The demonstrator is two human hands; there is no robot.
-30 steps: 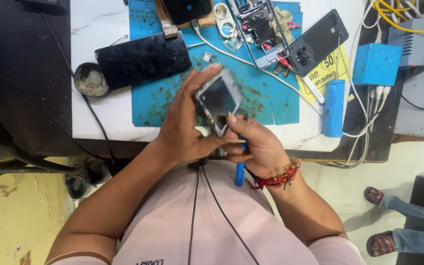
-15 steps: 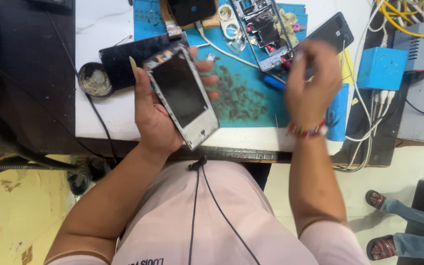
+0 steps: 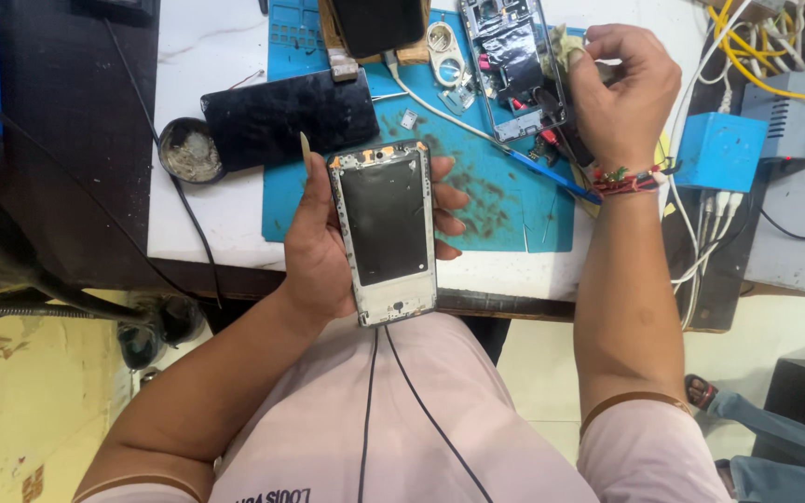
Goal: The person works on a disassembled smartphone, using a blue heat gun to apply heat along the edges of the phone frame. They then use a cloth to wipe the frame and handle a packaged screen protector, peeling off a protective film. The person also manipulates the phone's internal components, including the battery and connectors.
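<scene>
A white bench point(image 3: 216, 214) carries a teal repair mat point(image 3: 496, 200), a dark phone panel point(image 3: 286, 119), a round tin point(image 3: 190, 151) and a blue box point(image 3: 724, 151).

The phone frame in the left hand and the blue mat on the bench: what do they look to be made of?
Phone frame: probably metal or plastic, with a pale rim, a dark matte centre panel and small cut-outs along the top edge. Blue mat: looks like soft silicone or rubber; it is matte, has moulded compartments at its top, and is stained brown.
</scene>
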